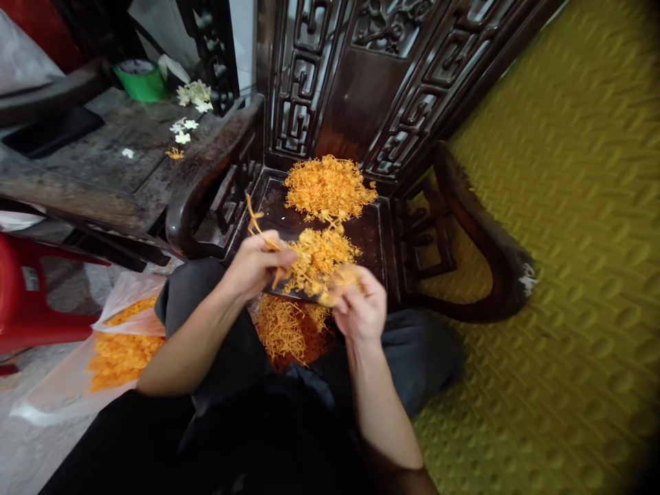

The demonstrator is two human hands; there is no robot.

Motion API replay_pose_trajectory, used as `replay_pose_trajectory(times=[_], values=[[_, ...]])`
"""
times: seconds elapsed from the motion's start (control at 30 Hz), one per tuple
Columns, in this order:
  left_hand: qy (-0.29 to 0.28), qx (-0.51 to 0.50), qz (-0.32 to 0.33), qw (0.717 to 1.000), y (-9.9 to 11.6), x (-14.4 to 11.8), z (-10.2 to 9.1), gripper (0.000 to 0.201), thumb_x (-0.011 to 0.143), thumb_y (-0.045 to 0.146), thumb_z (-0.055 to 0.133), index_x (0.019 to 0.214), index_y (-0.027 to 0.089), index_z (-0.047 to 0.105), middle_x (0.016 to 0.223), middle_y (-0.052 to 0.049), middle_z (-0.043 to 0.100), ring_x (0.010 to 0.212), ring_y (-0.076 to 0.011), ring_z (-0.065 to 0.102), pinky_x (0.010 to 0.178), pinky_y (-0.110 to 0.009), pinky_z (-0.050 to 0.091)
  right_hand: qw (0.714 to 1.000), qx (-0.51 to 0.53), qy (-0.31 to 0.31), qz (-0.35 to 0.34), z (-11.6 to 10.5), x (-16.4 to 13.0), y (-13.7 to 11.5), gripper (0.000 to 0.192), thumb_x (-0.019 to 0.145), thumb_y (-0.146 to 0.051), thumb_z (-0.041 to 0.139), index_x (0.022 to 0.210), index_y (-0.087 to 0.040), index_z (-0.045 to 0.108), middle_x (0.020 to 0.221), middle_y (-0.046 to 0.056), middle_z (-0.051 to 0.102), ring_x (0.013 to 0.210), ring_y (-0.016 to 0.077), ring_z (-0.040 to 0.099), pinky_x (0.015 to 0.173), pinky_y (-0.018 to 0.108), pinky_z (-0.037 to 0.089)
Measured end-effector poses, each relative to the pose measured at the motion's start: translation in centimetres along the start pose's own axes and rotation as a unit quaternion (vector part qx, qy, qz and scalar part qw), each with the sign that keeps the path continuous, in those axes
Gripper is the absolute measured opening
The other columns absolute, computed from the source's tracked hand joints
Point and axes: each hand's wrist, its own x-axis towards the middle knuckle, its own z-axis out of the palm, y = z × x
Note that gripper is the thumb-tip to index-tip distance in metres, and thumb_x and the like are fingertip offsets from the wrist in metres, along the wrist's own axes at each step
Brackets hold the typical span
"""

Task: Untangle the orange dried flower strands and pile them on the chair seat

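My left hand [256, 265] pinches thin orange strands [258, 230]; right hand [359, 308] closed on a stringy clump [337, 278] at the carved dark wooden chair seat's [368, 237] front edge. Wiry orange pile [327, 187] at back edge.

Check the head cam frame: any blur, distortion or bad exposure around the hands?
Head view: right hand and the orange strands it pinches are motion-smeared; left hand sharper. Wide-angle bending curves the carved chair and yellow mat; corners darken, lower right worst. Lap is nearly black, detail lost. No glare on the strands.
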Motion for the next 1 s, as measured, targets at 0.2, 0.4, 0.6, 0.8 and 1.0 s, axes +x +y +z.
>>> replay_pose_trajectory(times=[0.2, 0.4, 0.6, 0.8, 1.0], values=[[0.007, -0.033, 0.067, 0.997, 1.7, -0.3, -0.9, 0.038, 0.066, 0.021, 0.090, 0.065, 0.018, 0.052, 0.058, 0.002, 0.061, 0.045, -0.0066, 0.054, 0.041, -0.017, 0.040, 0.995, 0.085, 0.057, -0.004, -3.8, 0.5, -2.8, 0.013, 0.082, -0.020, 0.076, 0.094, -0.023, 0.072, 0.078, -0.004, 0.059, 0.040, 0.0000, 0.033, 0.036, 0.015, 0.022], [-0.100, 0.008, 0.049, 0.994, 0.4, -1.1, 0.3, 0.031, 0.074, 0.022, 0.088, 0.072, 0.020, 0.057, 0.064, 0.002, 0.063, 0.050, -0.0084, 0.058, 0.044, -0.019, 0.042, 0.985, 0.141, 0.035, 0.097, -3.9, -0.1, -0.5, 0.027, 0.081, -0.041, 0.084, 0.088, -0.020, 0.069, 0.078, -0.003, 0.060, 0.040, -0.0015, 0.032, 0.030, 0.009, 0.020], [-0.139, 0.039, 0.005, 0.990, -0.3, -0.8, 0.0, 0.027, 0.078, 0.024, 0.086, 0.077, 0.021, 0.059, 0.067, 0.002, 0.064, 0.053, -0.0093, 0.060, 0.049, -0.022, 0.044, 0.962, 0.235, 0.021, 0.136, -3.9, 0.5, 0.3, 0.036, 0.093, -0.050, 0.072, 0.081, -0.021, 0.055, 0.069, -0.009, 0.045, 0.038, 0.0002, 0.023, 0.031, 0.009, 0.028], [-0.059, 0.015, 0.012, 0.998, -1.0, 0.1, 0.1, 0.032, 0.076, 0.027, 0.086, 0.073, 0.020, 0.055, 0.064, 0.002, 0.063, 0.053, -0.0087, 0.058, 0.050, -0.021, 0.045, 0.952, 0.273, 0.036, 0.133, -4.1, 0.7, 1.9, 0.016, 0.091, -0.020, 0.067, 0.106, -0.025, 0.064, 0.073, -0.008, 0.043, 0.045, 0.0029, 0.029, 0.032, 0.007, 0.026], [0.046, -0.012, 0.022, 0.999, -0.9, 1.2, -0.3, 0.036, 0.069, 0.026, 0.088, 0.070, 0.018, 0.053, 0.062, 0.002, 0.061, 0.050, -0.0075, 0.055, 0.047, -0.019, 0.043, 0.979, -0.102, 0.064, 0.165, -4.8, 4.0, 4.8, 0.020, 0.088, -0.035, 0.061, 0.099, -0.018, 0.063, 0.082, 0.002, 0.059, 0.059, 0.0094, 0.054, 0.037, 0.016, 0.024]])
